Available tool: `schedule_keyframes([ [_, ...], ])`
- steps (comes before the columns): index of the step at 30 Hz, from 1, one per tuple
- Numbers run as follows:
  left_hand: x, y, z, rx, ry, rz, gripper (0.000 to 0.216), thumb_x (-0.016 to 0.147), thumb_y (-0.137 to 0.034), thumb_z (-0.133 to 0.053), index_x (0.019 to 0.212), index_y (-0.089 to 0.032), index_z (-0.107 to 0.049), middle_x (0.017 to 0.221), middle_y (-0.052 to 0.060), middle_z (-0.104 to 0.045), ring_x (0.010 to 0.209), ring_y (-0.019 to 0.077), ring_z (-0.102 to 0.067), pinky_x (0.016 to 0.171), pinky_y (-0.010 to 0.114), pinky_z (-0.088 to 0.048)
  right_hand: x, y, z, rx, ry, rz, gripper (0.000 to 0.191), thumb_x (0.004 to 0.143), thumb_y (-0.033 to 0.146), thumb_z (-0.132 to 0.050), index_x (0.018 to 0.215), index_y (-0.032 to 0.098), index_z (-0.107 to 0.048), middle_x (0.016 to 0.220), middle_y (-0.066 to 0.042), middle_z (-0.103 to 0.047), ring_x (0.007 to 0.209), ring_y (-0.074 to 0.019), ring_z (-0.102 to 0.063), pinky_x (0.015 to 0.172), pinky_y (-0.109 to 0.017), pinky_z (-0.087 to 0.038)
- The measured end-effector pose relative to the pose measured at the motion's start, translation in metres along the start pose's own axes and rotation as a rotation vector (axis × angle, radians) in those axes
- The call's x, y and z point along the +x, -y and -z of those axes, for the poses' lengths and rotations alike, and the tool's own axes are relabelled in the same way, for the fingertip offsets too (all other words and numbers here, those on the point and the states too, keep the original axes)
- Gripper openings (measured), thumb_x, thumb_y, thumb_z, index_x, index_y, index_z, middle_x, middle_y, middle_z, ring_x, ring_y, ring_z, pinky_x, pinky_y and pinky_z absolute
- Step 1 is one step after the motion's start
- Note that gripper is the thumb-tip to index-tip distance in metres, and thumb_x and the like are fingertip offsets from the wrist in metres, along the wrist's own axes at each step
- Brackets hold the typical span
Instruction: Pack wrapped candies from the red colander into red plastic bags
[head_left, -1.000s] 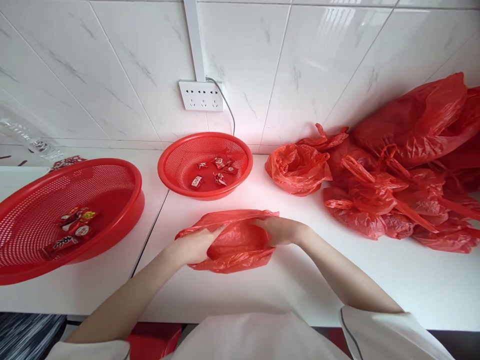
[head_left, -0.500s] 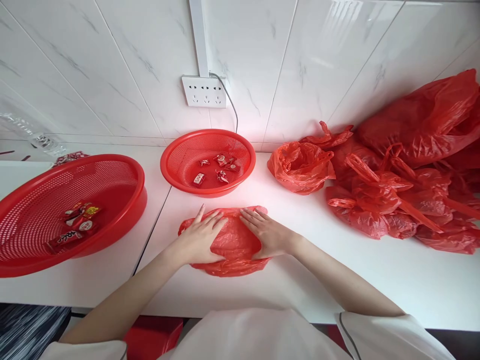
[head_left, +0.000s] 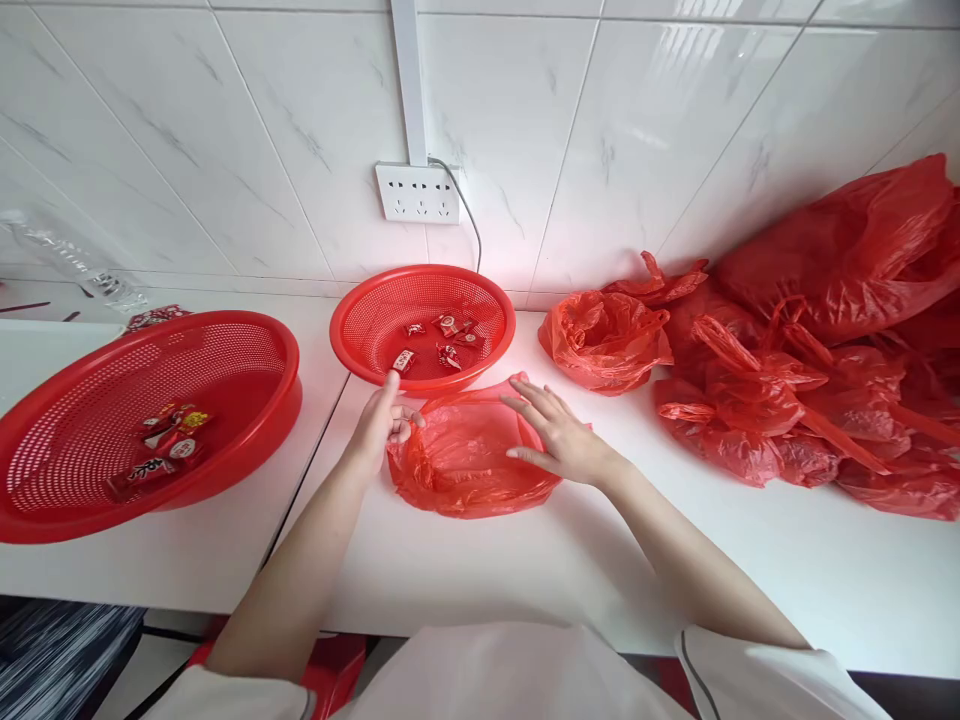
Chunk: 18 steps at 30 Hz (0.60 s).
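Observation:
A crumpled red plastic bag point(head_left: 469, 455) lies on the white counter point(head_left: 570, 560) in front of me, its mouth gaping upward. My left hand point(head_left: 381, 428) is at the bag's left edge, index finger stretched toward the small red basket point(head_left: 360, 345), the other fingers curled on the bag's rim. My right hand point(head_left: 559, 432) rests on the bag's right edge with fingers spread and nothing held. The small basket holds several wrapped candies point(head_left: 442, 340).
A larger red basket point(head_left: 247, 440) with several candies point(head_left: 166, 440) sits at the left. Filled, knotted red bags point(head_left: 757, 400) are heaped at the right against the tiled wall. A socket strip point(head_left: 418, 192) with a cable is on the wall behind.
Both hands were pressing the bag flat; now they have moved apart to its edges and forward, and the bag has opened and shifted toward the small basket.

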<state>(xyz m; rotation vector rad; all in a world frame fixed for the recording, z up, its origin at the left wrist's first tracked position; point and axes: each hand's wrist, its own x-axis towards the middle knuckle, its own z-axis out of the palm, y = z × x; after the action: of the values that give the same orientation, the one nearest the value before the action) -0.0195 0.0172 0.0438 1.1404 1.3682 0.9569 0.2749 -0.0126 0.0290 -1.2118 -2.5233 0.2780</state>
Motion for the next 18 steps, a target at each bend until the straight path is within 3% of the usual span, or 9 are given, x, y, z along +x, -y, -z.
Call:
schedule_keyframes([
  [3,0.013,-0.009,-0.003,-0.282,0.145,0.33,0.068,0.079,-0.076,-0.041,0.09,-0.011,-0.059,0.064,0.01,-0.066,0.032,0.0055,-0.036,0.032,0.02,-0.025,0.006,0.014,0.028,-0.041,-0.191,-0.014,0.062,0.094,0.045,-0.047,0.149,0.024,-0.026,0.157,-0.012,-0.022,0.146,-0.0287,-0.015,0.115,-0.056,-0.021],
  [5,0.019,-0.009,-0.009,-0.339,0.15,0.413,0.062,0.08,-0.07,-0.045,0.089,-0.011,-0.061,0.072,0.014,-0.069,0.036,0.0078,-0.047,0.032,0.02,-0.032,0.01,0.022,0.04,-0.049,-0.269,-0.003,0.058,0.095,0.041,-0.046,0.147,0.023,-0.029,0.156,-0.012,-0.024,0.145,-0.0277,-0.02,0.115,-0.053,-0.024],
  [7,0.022,-0.006,-0.014,-0.389,0.153,0.396,0.053,0.083,-0.059,-0.047,0.097,-0.01,-0.063,0.086,0.017,-0.072,0.057,0.0157,-0.066,0.044,0.021,-0.048,0.013,0.025,0.044,-0.042,-0.303,-0.014,0.052,0.096,0.039,-0.046,0.144,0.022,-0.034,0.153,-0.011,-0.03,0.142,-0.0262,-0.027,0.113,-0.048,-0.03],
  [10,0.024,-0.002,-0.017,-0.538,0.158,0.282,0.036,0.084,-0.036,-0.047,0.103,-0.01,-0.063,0.099,0.015,-0.072,0.092,0.0228,-0.07,0.071,0.027,-0.059,0.015,0.02,0.037,-0.065,-0.262,-0.141,0.042,0.096,0.037,-0.046,0.135,0.023,-0.047,0.145,-0.011,-0.044,0.131,-0.0273,-0.043,0.104,-0.046,-0.041],
  [13,0.026,0.0,-0.012,-0.622,0.076,0.204,0.024,0.078,-0.019,-0.049,0.096,-0.011,-0.061,0.095,0.011,-0.072,0.088,0.0189,-0.07,0.076,0.026,-0.059,0.013,0.007,0.027,-0.199,-0.198,-0.347,0.035,0.094,0.032,-0.048,0.125,0.02,-0.057,0.139,-0.015,-0.049,0.12,-0.0324,-0.052,0.092,-0.049,-0.046],
  [15,0.027,-0.001,-0.009,-0.623,0.045,0.191,0.019,0.075,-0.015,-0.05,0.091,-0.012,-0.059,0.089,0.008,-0.071,0.079,0.0158,-0.069,0.075,0.026,-0.06,0.01,-0.001,0.023,-0.302,-0.198,-0.404,0.033,0.093,0.028,-0.048,0.122,0.017,-0.059,0.136,-0.018,-0.05,0.118,-0.0352,-0.051,0.091,-0.052,-0.044],
  [18,0.025,-0.006,-0.007,-0.617,0.055,0.18,0.016,0.075,-0.015,-0.05,0.088,-0.012,-0.058,0.083,0.006,-0.069,0.073,0.0146,-0.067,0.074,0.029,-0.06,0.004,-0.005,0.014,-0.252,-0.036,-0.194,0.036,0.088,0.03,-0.059,0.122,0.021,-0.06,0.135,-0.015,-0.051,0.122,-0.0337,-0.048,0.098,-0.051,-0.04],
])
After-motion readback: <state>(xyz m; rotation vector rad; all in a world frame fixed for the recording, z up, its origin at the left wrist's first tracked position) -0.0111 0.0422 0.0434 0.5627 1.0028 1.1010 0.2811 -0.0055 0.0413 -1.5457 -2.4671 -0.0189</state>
